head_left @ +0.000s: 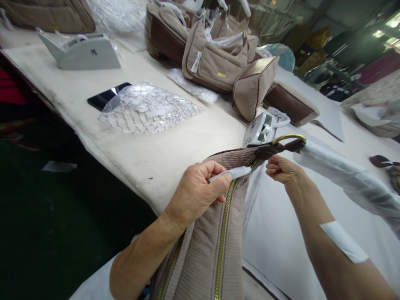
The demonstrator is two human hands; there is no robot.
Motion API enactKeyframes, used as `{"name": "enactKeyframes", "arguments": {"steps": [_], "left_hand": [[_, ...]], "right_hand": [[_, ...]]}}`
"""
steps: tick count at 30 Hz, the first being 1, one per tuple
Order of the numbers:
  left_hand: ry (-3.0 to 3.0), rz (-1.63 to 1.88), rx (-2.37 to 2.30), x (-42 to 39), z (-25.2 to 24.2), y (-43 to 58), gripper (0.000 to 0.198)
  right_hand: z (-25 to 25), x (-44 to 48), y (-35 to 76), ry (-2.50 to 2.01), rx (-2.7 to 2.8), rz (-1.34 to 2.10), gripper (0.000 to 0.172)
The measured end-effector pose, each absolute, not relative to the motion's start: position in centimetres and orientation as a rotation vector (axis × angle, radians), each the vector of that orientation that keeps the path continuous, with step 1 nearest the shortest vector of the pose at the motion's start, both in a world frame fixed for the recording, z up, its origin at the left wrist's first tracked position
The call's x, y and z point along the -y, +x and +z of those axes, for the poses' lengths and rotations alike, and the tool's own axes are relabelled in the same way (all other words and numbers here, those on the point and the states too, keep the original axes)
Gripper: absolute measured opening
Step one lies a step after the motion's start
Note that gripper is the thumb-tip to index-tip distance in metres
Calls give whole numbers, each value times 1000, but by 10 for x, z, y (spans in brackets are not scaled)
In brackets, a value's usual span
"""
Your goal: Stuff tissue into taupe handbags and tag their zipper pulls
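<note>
Left grip (200, 193) pinches a white-wrapped tab (234, 172) over the corduroy bag (203, 258); right grip (283, 170) curls closed near the brass ring (292, 136), any contents hidden.

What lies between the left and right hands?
Head view: a white tab pinched by the left hand, then part of the ribbed bag, before the right hand.

A: Seeing what underfoot?
B: Seeing dark green floor (62, 233), lower left, in shadow beside a pale, faintly marked table (200, 135).
A: Looking upper right?
B: Finding bright panes (395, 21) glaring above dim, blurred clutter (308, 60).
</note>
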State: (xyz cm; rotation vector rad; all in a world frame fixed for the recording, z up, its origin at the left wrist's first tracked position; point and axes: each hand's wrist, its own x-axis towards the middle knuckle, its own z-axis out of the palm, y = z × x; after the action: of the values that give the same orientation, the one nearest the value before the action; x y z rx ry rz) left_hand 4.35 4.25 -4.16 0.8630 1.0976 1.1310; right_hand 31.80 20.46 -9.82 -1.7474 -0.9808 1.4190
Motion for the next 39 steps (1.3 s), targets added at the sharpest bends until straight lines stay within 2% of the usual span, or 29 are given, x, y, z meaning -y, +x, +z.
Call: {"name": "enactKeyframes", "arguments": {"steps": [3,6,10,13,19,27,33,39], "left_hand": [[918,1119,-1114,-40,-36,43,16],[1211,1128,-1306,-36,-32,39,11],[1937,1398,-1588,-33,-39,32,9],[2207,1578,-1578,-34,-50,33,9],[2243,1666,-1502,-31,-51,42,7],[2239,1877,-1608,-29,-55,45,7],[2270,1969,-1551,-30,-55,47,13],[2195,1889,-1517,-30,-54,50,8]], "right_hand": [[-117,-198,301,-1863,870,1381,33],[-116,-183,287,-1882,859,1303,35],[-66,-137,282,-1732,972,1311,31],[-18,-92,270,-1499,1235,1585,29],[24,-57,213,-1291,1459,1874,27],[24,-71,196,-1407,1434,1967,36],[24,-71,193,-1452,1414,1979,39],[21,-75,192,-1495,1420,1976,40]]}}
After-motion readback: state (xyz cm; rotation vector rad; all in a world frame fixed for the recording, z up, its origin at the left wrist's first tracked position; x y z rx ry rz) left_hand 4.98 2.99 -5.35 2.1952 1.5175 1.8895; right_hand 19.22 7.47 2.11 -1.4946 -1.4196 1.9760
